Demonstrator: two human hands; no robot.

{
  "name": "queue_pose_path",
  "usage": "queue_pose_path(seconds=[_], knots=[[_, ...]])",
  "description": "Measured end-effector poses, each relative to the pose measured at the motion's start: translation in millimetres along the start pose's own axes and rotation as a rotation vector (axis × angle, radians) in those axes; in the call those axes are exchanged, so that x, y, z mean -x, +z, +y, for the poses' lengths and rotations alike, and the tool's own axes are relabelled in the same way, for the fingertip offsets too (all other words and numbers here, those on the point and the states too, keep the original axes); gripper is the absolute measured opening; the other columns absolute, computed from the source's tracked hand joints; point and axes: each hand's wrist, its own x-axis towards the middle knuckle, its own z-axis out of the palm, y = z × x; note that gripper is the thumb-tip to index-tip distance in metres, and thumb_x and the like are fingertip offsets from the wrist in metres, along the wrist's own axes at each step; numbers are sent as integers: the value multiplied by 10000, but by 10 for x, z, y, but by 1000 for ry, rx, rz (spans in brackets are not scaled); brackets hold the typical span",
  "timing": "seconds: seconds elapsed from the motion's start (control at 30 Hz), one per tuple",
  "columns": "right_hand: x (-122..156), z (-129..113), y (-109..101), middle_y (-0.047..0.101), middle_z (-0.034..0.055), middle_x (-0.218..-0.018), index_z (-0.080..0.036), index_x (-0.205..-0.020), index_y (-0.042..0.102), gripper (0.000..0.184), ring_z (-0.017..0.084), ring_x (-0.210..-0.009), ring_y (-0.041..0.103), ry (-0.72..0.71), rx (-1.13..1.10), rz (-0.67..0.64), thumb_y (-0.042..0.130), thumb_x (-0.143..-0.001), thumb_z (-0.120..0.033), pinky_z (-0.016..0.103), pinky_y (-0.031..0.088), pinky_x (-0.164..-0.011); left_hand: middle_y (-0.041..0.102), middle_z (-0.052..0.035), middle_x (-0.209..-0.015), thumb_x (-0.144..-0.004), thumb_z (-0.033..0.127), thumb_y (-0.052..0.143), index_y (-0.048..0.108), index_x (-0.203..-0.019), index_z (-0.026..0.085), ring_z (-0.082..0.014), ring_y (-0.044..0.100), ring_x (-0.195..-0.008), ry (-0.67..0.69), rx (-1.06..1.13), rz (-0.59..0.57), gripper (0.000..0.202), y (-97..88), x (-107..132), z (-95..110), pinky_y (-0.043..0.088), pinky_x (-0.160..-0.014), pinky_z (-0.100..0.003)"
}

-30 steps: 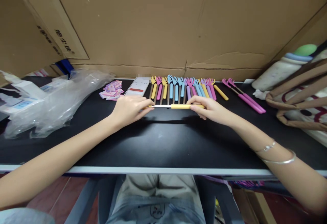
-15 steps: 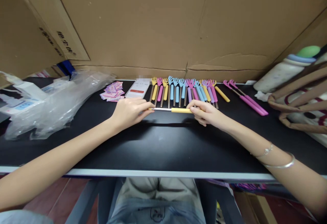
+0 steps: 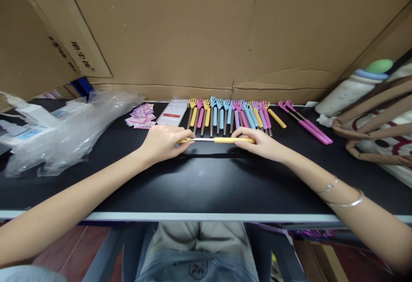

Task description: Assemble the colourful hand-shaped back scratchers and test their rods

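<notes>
A yellow-handled telescopic back scratcher (image 3: 222, 140) lies crosswise just above the black table (image 3: 206, 179), held at both ends. My left hand (image 3: 162, 141) is closed on its claw end, and my right hand (image 3: 259, 141) pinches the yellow grip. Right behind it a row of several scratchers (image 3: 230, 112) in yellow, pink, blue and purple lies side by side, claws pointing away from me.
Two pink scratchers (image 3: 305, 123) lie apart at the right. A phone (image 3: 173, 113) and a pile of small pink cards (image 3: 141, 114) sit left of the row. A crumpled plastic bag (image 3: 71, 127) fills the left. A bottle (image 3: 350, 89) and a bag (image 3: 376, 123) stand right. Cardboard (image 3: 206, 28) walls the back.
The scratcher's visible metal shaft has grown shorter; my hands have come a little closer together along it. The view shifted slightly.
</notes>
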Motion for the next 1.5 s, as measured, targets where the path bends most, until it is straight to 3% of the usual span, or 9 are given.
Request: queue_pose_path(seconds=[0.17,0.37,0.57,0.77,1.07,1.5], knots=[[-33,48,3,452,-34,-641,-172,-873,560,300,93,-563,377,2,62,84,524,-822,-466,240,278,-554,692,28,-684,-888,384,477,657,-828,241,-128,626,-589,2,-7,-8,238,18,4,-12,294,-473,-233],[-43,67,85,493,-10,-696,-172,-845,547,293,108,-619,422,-25,19,80,503,-833,-462,246,321,-594,698,22,-705,-891,384,476,664,-828,244,-128,630,-612,-2,-13,-30,243,34,17,-28,309,-488,-226],[-44,59,112,386,-65,-528,-176,-826,528,279,79,-467,343,31,-119,62,517,-828,-455,232,263,-479,692,23,-682,-886,388,489,671,-839,249,-127,627,-602,-24,3,-18,233,41,25,-27,301,-469,-227],[-46,45,122,349,-88,-487,-176,-805,504,291,57,-408,293,92,-215,61,547,-804,-463,222,213,-422,682,27,-659,-886,388,491,675,-831,252,-125,624,-594,-23,22,4,236,41,21,-12,312,-478,-230],[-18,4,69,379,-91,-484,-173,-842,485,314,43,-386,298,147,-292,-74,543,-819,-481,201,197,-387,669,34,-642,-876,364,509,671,-819,245,-117,611,-581,-31,81,1,209,33,26,15,302,-487,-226],[-9,-5,14,370,-95,-449,-172,-802,473,381,39,-372,305,159,-279,-124,514,-824,-550,199,205,-401,676,46,-661,-851,346,556,675,-822,241,-107,604,-579,-85,145,-9,161,67,42,87,318,-508,-215]])
